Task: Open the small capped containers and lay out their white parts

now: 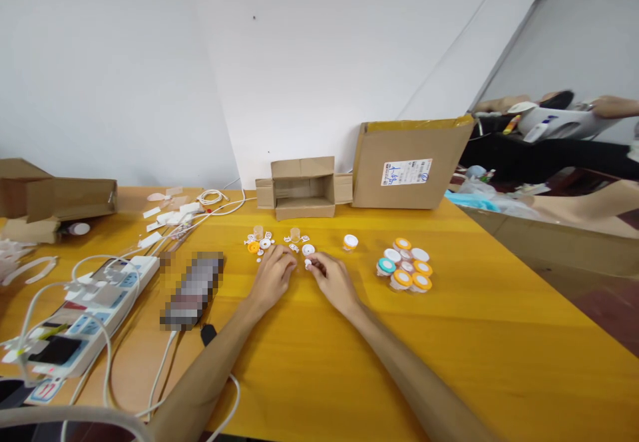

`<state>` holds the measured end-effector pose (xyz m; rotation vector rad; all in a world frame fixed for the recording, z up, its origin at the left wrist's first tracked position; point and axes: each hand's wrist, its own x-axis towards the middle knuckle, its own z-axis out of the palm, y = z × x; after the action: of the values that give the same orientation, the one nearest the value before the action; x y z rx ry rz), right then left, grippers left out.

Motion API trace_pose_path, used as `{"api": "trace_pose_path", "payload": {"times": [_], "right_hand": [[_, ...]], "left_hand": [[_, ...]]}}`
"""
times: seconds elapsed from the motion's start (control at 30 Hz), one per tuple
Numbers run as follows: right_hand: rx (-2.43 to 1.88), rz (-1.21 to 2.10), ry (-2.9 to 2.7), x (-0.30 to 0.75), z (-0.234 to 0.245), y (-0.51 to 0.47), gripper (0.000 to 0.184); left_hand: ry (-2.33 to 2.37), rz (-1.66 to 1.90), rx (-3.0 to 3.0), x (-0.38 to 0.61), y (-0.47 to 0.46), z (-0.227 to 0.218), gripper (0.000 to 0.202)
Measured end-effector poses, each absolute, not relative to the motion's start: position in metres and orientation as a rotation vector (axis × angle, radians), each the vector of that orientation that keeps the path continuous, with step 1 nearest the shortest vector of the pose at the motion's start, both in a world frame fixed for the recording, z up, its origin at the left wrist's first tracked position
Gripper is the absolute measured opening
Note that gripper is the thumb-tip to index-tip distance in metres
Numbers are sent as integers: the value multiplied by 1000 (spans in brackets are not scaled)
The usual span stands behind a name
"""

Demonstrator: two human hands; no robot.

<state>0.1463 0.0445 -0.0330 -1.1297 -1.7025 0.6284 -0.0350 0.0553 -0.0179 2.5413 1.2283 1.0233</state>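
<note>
My right hand (333, 281) pinches a small white plastic part (307, 264) between thumb and fingertips, just above the table. Close beside it, my left hand (272, 273) is closed with its fingers curled inward; anything inside them is hidden. Beyond the hands lie a white round cap (308, 249), a clear plastic cup (295, 233) and small white pieces. Another clear cup (258, 232), an orange ring cap (253, 247) and a white disc (265, 244) form a group past my left hand. One white-topped container with an orange rim (350, 241) stands alone to the right.
Several capped containers (403, 278) with orange, white and teal lids cluster at right. An open cardboard box (305, 192) and a larger carton (409, 169) stand against the wall. Left are a phone (194, 290), a power strip (97, 319) and loose cables. Another person's arm (616, 106) shows far right.
</note>
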Motion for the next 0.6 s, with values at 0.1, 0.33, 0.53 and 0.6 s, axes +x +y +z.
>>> {"api": "trace_pose_path", "payload": {"times": [0.1, 0.33, 0.53, 0.6], "right_hand": [[-1130, 599, -1725, 146, -32, 44, 19], [-1123, 602, -1739, 145, -30, 43, 19], [-1105, 651, -1750, 144, -29, 42, 18], [-1104, 672, -1728, 144, -29, 42, 17]], "left_hand": [[1224, 1028, 2539, -35, 55, -18, 20], [1216, 1091, 2507, -37, 55, -19, 21], [1175, 1037, 2489, -38, 56, -24, 27], [1160, 1040, 2492, -38, 55, -24, 32]]}}
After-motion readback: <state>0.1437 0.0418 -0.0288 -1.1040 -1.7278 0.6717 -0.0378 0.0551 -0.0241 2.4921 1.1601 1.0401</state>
